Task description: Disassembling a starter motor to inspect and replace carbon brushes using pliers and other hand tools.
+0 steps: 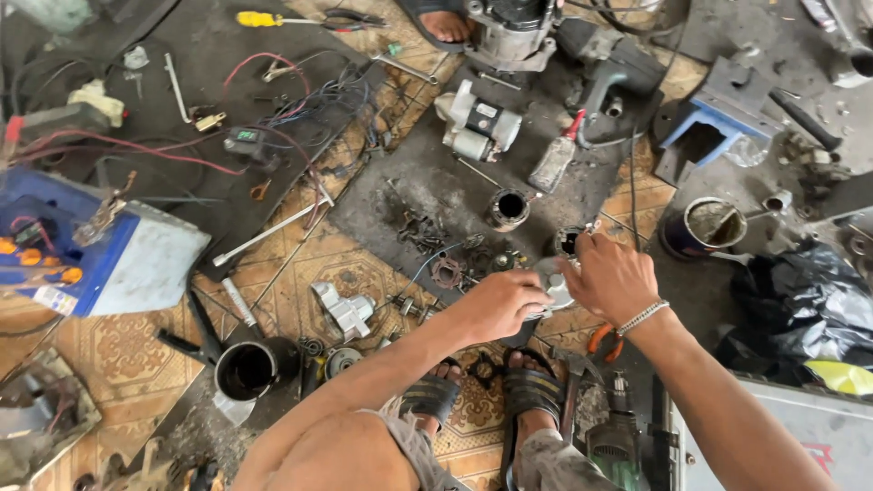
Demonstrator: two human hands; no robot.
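A small grey metal housing (553,284) is gripped between the left hand (498,305) and right hand (611,277), above the dark floor mat's (427,182) near edge; it is best kept steady and level there.

Both hands meet over a small grey metal part (552,284), hemmed ahead by an open metal cylinder (507,207) and scattered small parts (436,241). Left, patterned floor (300,273) lies barer around a grey housing (344,312). Right, a tin can (707,227) and, probably, black plastic sheeting (800,305) crowd the way.
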